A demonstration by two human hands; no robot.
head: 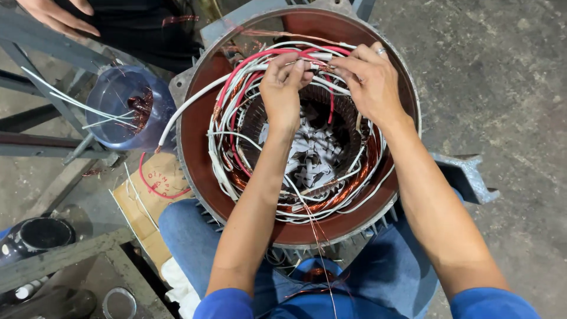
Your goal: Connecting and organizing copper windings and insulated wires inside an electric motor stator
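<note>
Where hands point(283, 88) meet: wire-filled stator housing point(198, 127).

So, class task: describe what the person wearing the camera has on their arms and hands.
Both forearms are bare. Short blue sleeves end above each elbow: the left sleeve and right sleeve. The right hand wears a silver-coloured ring on one finger. The left hand shows no ring, glove or watch.
</note>
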